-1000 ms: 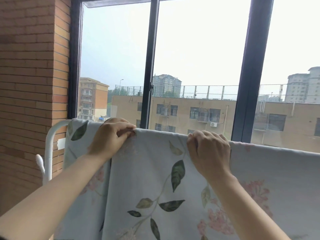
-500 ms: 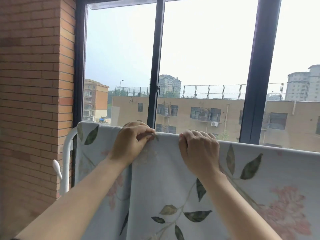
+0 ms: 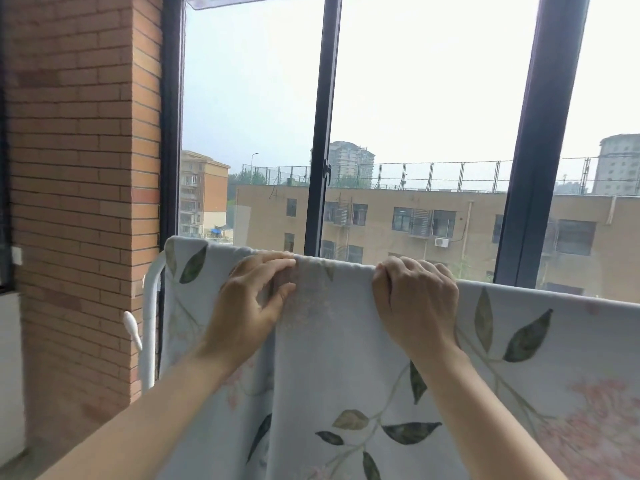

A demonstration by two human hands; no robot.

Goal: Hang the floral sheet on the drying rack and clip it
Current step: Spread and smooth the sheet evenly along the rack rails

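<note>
Pinching a fold, left hand (image 3: 252,303) holds floral sheet (image 3: 346,358) on drying rack (image 3: 151,306) | right hand (image 3: 417,306) grips top edge, knuckles up

Only the two arms of the person are in view, each from below the elbow down to the fingers. The left forearm (image 3: 149,417) and the right forearm (image 3: 485,424) are both bare, with uncovered skin up to the lower edge of the picture. The wrists are bare and rather slim. The left hand (image 3: 249,306) has long, slim fingers. On the right hand (image 3: 419,306) the knuckles stand out in a row. The nails are too small to describe.
</note>
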